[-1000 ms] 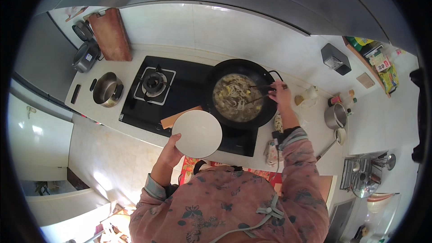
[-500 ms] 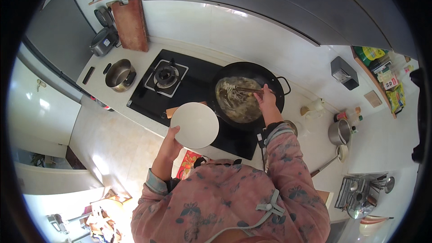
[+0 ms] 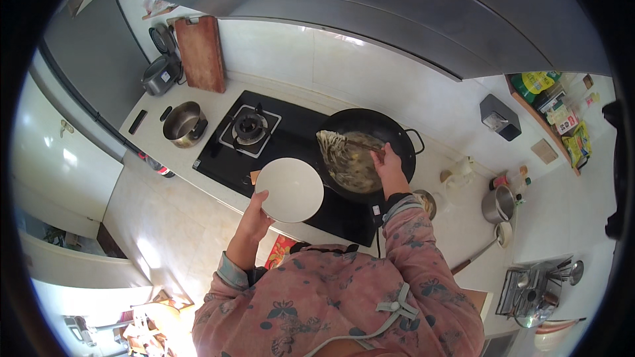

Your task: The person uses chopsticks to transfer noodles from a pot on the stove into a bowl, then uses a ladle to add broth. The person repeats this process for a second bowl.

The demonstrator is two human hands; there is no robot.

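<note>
My left hand (image 3: 256, 214) grips a white bowl (image 3: 290, 190) by its left rim, thumb over the edge; nothing shows inside the bowl. It hovers over the near edge of the black stove, beside a black wok (image 3: 364, 116). My right hand (image 3: 389, 165) is closed on wooden chopsticks (image 3: 360, 145) above the wok. A bundle of pale noodles (image 3: 329, 144) hangs from their tips at the wok's left side, trailing down toward the cloudy broth (image 3: 357, 173). Something wooden (image 3: 254, 176) peeks out behind the bowl.
A gas burner (image 3: 249, 127) occupies the stove's left half. Left of it stand a steel pot (image 3: 185, 125), a rice cooker (image 3: 161, 76) and a leaning cutting board (image 3: 200, 53). At right are a pot (image 3: 498, 203), a long-handled ladle (image 3: 486, 249) and a utensil rack (image 3: 529, 293).
The chopsticks have lifted a clump of noodles and carried it to the wok's left side. The bowl stays close by the wok, still in my left hand. The view has shifted slightly.
</note>
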